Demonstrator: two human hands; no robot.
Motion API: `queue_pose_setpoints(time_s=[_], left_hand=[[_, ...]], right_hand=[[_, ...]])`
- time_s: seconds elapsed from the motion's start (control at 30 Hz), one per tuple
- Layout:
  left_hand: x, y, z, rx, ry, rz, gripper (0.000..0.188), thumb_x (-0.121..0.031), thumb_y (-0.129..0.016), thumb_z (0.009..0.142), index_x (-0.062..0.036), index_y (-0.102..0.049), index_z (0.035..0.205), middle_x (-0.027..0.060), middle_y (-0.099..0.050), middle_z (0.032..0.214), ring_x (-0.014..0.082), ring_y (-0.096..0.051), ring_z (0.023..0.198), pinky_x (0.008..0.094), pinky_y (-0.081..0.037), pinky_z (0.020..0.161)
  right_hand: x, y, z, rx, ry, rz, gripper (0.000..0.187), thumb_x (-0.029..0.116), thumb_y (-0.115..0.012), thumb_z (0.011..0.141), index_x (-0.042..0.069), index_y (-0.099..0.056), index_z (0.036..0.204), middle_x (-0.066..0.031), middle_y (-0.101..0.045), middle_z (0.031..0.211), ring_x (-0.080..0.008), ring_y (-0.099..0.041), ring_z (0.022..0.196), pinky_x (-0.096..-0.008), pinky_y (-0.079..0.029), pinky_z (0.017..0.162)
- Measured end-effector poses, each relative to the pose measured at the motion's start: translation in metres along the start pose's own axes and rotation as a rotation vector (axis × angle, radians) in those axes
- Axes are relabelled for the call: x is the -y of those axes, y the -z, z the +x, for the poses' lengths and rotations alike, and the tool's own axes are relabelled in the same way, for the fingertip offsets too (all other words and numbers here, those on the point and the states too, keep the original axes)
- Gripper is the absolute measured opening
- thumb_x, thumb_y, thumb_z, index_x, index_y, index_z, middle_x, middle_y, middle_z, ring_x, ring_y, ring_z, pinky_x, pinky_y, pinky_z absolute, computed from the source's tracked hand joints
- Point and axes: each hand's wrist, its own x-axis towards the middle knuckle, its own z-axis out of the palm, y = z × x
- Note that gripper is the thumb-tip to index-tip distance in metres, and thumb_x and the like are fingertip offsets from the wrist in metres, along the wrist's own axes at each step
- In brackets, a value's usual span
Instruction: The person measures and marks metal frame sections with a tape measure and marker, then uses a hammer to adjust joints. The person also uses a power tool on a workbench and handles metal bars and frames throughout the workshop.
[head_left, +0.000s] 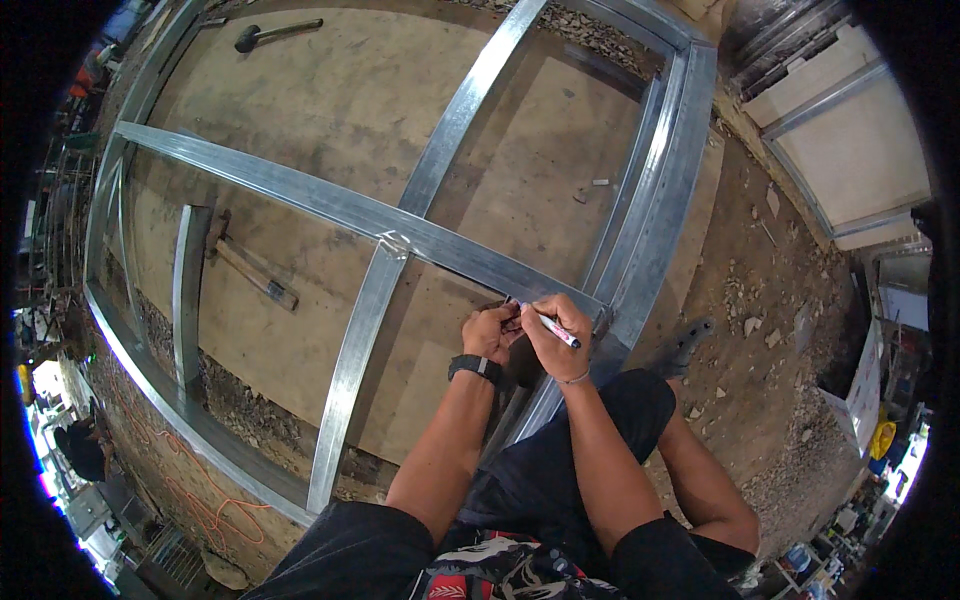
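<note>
Galvanised steel frame [400,225], shiny grey channel sections: outer rectangle, one long cross rail running 10 to 4 o'clock, one upright crossing it near centre. It lies flat on plywood sheets [330,110] over dirt.

Right hand [553,330] sits at the 5 o'clock end of the cross rail, where it meets the side member. Fingers closed around a marker [558,330], white barrel with a pink band, tip pointing toward 10 o'clock at the rail. Tip contact: can't tell, hidden by the fingers.

Left hand [490,332], touching the right at its 9 o'clock, fingers curled tight and pressed on the rail; a black watch is on that wrist. Anything pinched in it: can't tell.

Hammer [275,33] lies at 11 o'clock, well apart. Second hammer [250,268] lies at 9 o'clock inside the frame.
</note>
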Motion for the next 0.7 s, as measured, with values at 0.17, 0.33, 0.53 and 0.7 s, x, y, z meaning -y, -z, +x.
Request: queue_pose_setpoints(time_s=[0.17, 0.33, 0.53, 0.7], left_hand=[[-0.003, 0.000, 0.006, 0.004, 0.003, 0.008, 0.012, -0.001, -0.063, 0.094, 0.0057, -0.069, 0.101, 0.0128, -0.072, 0.089, 0.0212, -0.069, 0.070, 0.0368, -0.060, 0.066], [-0.003, -0.001, 0.008, 0.029, -0.022, -0.002, 0.009, 0.000, -0.065, 0.093, 0.0053, -0.069, 0.099, 0.0128, -0.071, 0.088, 0.0222, -0.070, 0.069, 0.0367, -0.060, 0.066], [-0.001, 0.001, 0.014, 0.088, 0.021, -0.045, 0.012, -0.001, -0.062, 0.095, 0.0067, -0.067, 0.103, 0.0134, -0.071, 0.092, 0.0240, -0.071, 0.075, 0.0401, -0.062, 0.074], [-0.004, 0.002, 0.012, 0.108, -0.003, 0.058, 0.017, -0.006, -0.060, 0.099, 0.0060, -0.066, 0.110, 0.0134, -0.071, 0.097, 0.0245, -0.071, 0.079, 0.0419, -0.062, 0.079]], right_hand=[[0.001, 0.000, 0.005, -0.006, -0.004, -0.057, 0.016, 0.006, -0.077, 0.088, 0.002, -0.063, 0.083, -0.0066, -0.070, 0.075, -0.0087, -0.064, 0.069, -0.0271, -0.052, 0.062], [0.000, -0.001, 0.006, -0.011, 0.005, -0.027, 0.016, 0.006, -0.077, 0.088, 0.002, -0.063, 0.082, -0.0062, -0.069, 0.075, -0.0089, -0.065, 0.069, -0.0275, -0.052, 0.063], [-0.001, 0.004, 0.008, -0.045, -0.137, 0.224, 0.015, 0.006, -0.076, 0.090, 0.003, -0.062, 0.086, -0.0035, -0.070, 0.082, -0.0078, -0.064, 0.074, -0.0266, -0.053, 0.067], [-0.007, 0.010, 0.014, -0.055, -0.229, 0.284, 0.016, 0.006, -0.075, 0.090, 0.003, -0.060, 0.084, -0.0055, -0.072, 0.082, -0.0079, -0.064, 0.072, -0.0253, -0.052, 0.066]])
